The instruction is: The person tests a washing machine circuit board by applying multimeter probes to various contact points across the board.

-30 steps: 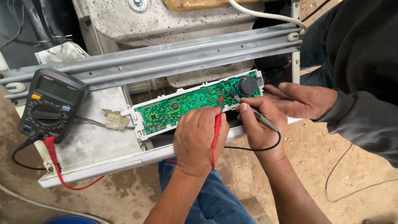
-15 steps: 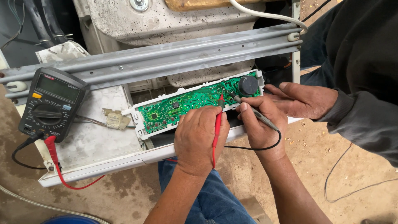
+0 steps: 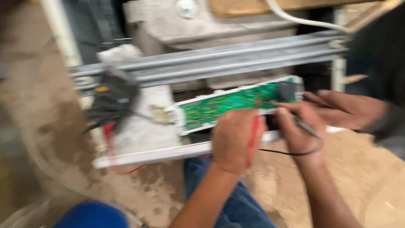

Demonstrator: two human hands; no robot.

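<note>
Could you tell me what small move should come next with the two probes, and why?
Probably hold both probes steady on the green circuit board: the left hand grips the red probe, the right hand the black probe, tips at the board, and the multimeter shows blurred.

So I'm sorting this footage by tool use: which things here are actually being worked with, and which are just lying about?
In use:
- left hand holding the red probe
- right hand holding the black probe
- green circuit board
- multimeter, blurred

Lying about:
- grey metal rails
- white hose
- another person's hand rests beside the board
</note>
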